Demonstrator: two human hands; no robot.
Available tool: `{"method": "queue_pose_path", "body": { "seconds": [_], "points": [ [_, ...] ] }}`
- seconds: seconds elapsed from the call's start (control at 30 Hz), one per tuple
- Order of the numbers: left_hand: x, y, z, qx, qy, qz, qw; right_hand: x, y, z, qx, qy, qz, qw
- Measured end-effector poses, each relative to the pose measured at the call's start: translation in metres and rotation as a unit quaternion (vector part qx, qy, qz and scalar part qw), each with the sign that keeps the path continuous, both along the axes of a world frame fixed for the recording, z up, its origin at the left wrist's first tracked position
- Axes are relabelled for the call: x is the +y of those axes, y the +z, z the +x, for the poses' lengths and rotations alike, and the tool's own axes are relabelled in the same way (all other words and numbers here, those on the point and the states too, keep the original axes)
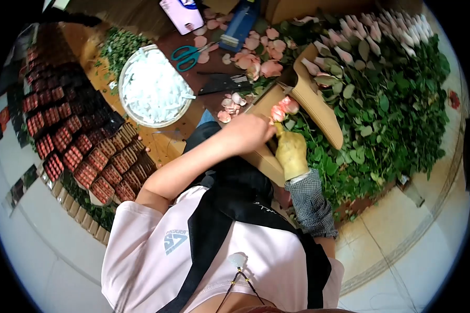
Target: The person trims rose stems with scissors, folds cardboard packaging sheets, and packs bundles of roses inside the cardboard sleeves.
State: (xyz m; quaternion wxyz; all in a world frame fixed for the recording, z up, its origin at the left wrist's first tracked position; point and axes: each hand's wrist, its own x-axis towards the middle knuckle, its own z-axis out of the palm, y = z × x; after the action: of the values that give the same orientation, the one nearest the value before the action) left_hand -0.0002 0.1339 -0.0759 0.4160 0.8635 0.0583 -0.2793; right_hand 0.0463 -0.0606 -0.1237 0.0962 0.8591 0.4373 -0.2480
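Note:
My right hand (291, 152), in a yellow glove with a checked sleeve, is closed just below pink roses (284, 107) whose heads stick up above it. My bare left hand (249, 133) reaches across from the left, its fingers bent in against the roses. What those fingertips pinch, if anything, is hidden. Under the hands is a tan cardboard-like ledge (263, 159), and a curved tan flap (318, 104) stands just right of the roses. Loose pink petals (231, 107) lie beyond my left hand.
A round tub (122, 99) holds many white pieces. Teal scissors (185, 57), a blue tool (240, 25) and a pink packet (181, 14) lie ahead among petals. Leafy stems (381, 115) with white-wrapped buds (402, 28) pile up right. Stacked bundles of red rows (83, 146) fill the left.

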Motion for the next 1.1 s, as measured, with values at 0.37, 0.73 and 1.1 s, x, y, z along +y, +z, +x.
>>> {"method": "queue_pose_path", "body": {
  "seconds": [0.37,0.73,1.1],
  "points": [
    [-0.045,-0.011,-0.012,-0.024,-0.009,0.186,0.982,0.008,-0.004,0.003,0.058,-0.059,0.004,0.997],
    [-0.044,0.002,-0.009,0.024,-0.014,0.204,0.979,0.003,-0.006,-0.002,0.039,-0.070,0.034,0.996],
    [-0.041,-0.008,-0.008,-0.015,-0.036,0.198,0.979,0.000,-0.015,0.001,0.029,-0.075,0.083,0.993]
  ]
}}
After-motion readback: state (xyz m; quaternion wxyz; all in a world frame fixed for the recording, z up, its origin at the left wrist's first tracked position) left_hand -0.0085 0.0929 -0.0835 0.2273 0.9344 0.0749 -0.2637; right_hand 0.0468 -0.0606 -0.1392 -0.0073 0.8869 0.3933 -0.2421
